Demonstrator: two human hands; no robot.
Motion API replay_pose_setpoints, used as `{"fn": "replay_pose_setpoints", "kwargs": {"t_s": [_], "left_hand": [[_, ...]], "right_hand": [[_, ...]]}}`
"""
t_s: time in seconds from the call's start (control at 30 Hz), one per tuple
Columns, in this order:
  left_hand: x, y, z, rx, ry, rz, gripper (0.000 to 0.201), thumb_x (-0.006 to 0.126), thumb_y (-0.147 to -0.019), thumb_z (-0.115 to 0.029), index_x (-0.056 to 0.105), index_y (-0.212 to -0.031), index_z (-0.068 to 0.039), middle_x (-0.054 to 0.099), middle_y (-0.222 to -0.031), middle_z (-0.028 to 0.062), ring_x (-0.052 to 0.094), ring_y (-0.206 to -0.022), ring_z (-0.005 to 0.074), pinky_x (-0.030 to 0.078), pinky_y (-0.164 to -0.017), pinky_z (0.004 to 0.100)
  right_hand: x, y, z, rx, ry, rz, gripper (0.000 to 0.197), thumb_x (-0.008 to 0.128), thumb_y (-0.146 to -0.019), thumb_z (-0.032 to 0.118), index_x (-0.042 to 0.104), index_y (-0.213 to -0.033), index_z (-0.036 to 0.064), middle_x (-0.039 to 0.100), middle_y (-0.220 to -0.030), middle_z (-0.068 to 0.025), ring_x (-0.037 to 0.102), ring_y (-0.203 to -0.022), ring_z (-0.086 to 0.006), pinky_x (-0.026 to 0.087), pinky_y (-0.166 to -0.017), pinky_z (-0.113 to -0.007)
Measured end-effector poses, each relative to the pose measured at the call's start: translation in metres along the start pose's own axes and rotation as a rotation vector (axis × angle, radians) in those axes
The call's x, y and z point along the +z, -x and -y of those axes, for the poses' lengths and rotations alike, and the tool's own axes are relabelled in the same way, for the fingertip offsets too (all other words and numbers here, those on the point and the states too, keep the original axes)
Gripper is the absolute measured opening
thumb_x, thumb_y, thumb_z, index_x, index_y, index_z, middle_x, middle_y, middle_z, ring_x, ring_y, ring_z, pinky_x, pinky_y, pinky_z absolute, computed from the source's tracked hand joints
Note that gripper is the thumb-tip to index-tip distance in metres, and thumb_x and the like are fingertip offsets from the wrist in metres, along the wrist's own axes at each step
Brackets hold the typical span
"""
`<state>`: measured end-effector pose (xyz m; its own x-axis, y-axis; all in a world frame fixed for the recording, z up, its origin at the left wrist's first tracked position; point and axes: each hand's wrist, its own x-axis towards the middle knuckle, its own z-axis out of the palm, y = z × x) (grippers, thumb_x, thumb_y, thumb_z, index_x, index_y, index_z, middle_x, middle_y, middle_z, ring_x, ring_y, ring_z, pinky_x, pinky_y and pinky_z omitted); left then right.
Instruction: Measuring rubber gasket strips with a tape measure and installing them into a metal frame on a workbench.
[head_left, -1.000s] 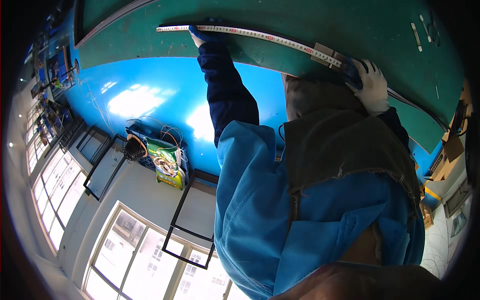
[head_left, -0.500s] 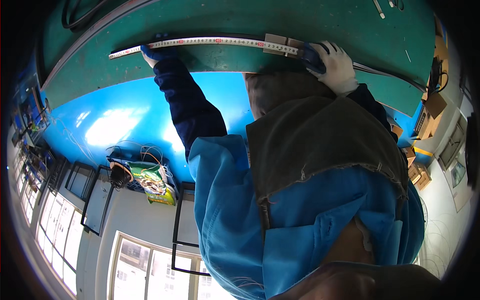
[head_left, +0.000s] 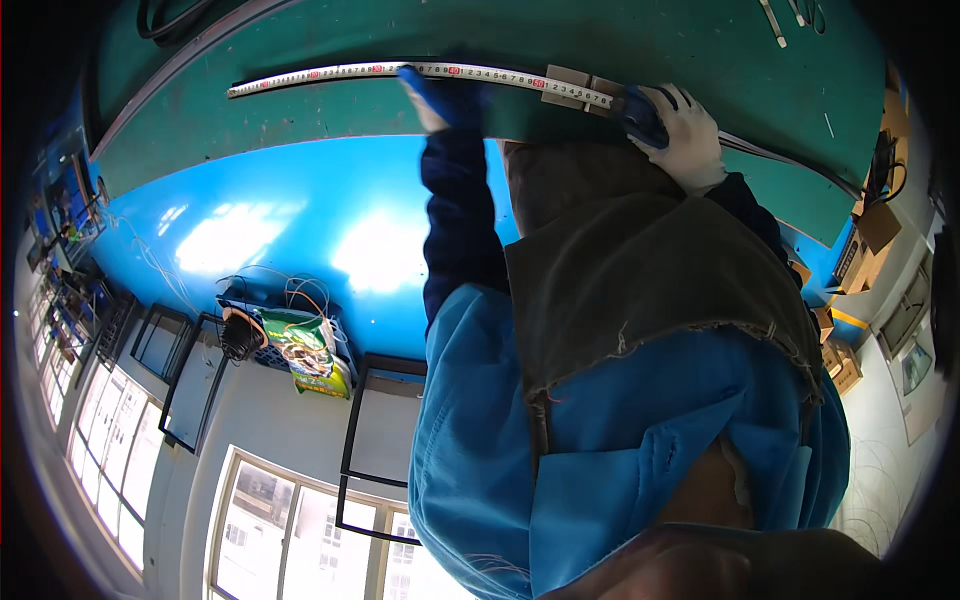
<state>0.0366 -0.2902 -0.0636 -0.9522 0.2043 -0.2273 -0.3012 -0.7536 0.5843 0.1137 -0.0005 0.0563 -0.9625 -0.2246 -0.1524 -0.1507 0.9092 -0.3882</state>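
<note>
Posting from my end of the feed: I read this as the measuring step. The tape measure (head_left: 320, 74) lies stretched along the green bench (head_left: 330, 120), close to the edge nearest the body, with what looks like a dark strip (head_left: 500, 67) along its far side. Near the right end it crosses a couple of grey plates (head_left: 567, 86).

My left hand (head_left: 445, 100) is at the tape's middle, thumb by the near edge, but it's blurry and I can't tell if the fingers are apart or pinching. My right hand (head_left: 680, 135) is curled at the right end, where the blade runs in under it; can't honestly say whether it's clamped on the tape's case or just resting there.

Imo the next move calls for the blade lying flat and lined up so it can be read properly.

Containers: there's a blue crate (head_left: 345, 340) below the bench, with a green-and-yellow bag (head_left: 310, 350) against or in it (can't tell which) and a black coil (head_left: 240, 335) at its left end. Cardboard boxes (head_left: 840, 368) sit off right, contents too small to make out.
</note>
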Motion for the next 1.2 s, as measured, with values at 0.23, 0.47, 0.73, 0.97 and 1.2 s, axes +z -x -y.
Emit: {"fn": "replay_pose_setpoints", "kwargs": {"t_s": [0.23, 0.47, 0.73, 0.97, 1.2], "left_hand": [[0.004, 0.061, 0.08, -0.083, -0.386, -0.237, 0.048, 0.045, -0.094, -0.037, 0.04, -0.13, -0.006, 0.057, -0.114, 0.0079, 0.049, -0.112, 0.0247, 0.036, -0.096, 0.0354], [0.055, 0.031, 0.084, 0.225, -0.586, -0.537, 0.019, 0.065, -0.073, -0.001, 0.056, -0.088, 0.005, 0.064, -0.088, 0.0136, 0.063, -0.067, 0.019, 0.048, -0.059, 0.0261], [0.054, 0.023, 0.095, 0.231, -1.32, -0.929, 0.022, 0.063, -0.078, -0.011, 0.059, -0.087, 0.008, 0.063, -0.079, 0.0188, 0.062, -0.074, 0.0293, 0.047, -0.07, 0.0365], [-0.005, 0.016, 0.111, 0.279, -0.815, -1.133, 0.023, 0.063, -0.08, -0.013, 0.058, -0.087, 0.009, 0.061, -0.078, 0.0205, 0.058, -0.07, 0.0262, 0.047, -0.066, 0.0356], [0.052, 0.015, 0.077, 0.179, -0.88, -1.206, 0.022, 0.06, -0.084, -0.012, 0.058, -0.084, 0.01, 0.062, -0.076, 0.0176, 0.058, -0.07, 0.0207, 0.047, -0.066, 0.0345]], "right_hand": [[0.001, 0.001, -0.001, 0.016, -0.086, -0.014, 0.054, 0.072, -0.069, 0.025, 0.051, -0.116, 0.0097, 0.055, -0.108, -0.0083, 0.055, -0.1, -0.0297, 0.048, -0.081, -0.04], [0.0, 0.002, 0.0, -0.033, -0.141, -0.095, 0.055, 0.074, -0.064, 0.02, 0.052, -0.113, 0.0074, 0.056, -0.103, -0.0113, 0.056, -0.094, -0.0328, 0.047, -0.078, -0.04], [0.003, 0.006, -0.011, -0.011, -0.103, -0.127, 0.053, 0.072, -0.069, 0.028, 0.052, -0.115, 0.0093, 0.055, -0.106, -0.0094, 0.056, -0.097, -0.0303, 0.049, -0.078, -0.04], [-0.003, 0.006, -0.005, -0.026, -0.085, -0.134, 0.053, 0.073, -0.068, 0.027, 0.053, -0.114, 0.009, 0.056, -0.104, -0.0104, 0.056, -0.094, -0.0306, 0.049, -0.078, -0.04], [-0.005, 0.011, -0.008, 0.016, -0.082, -0.145, 0.054, 0.074, -0.066, 0.024, 0.053, -0.113, 0.009, 0.056, -0.102, -0.0106, 0.056, -0.094, -0.0312, 0.048, -0.078, -0.041]]}}
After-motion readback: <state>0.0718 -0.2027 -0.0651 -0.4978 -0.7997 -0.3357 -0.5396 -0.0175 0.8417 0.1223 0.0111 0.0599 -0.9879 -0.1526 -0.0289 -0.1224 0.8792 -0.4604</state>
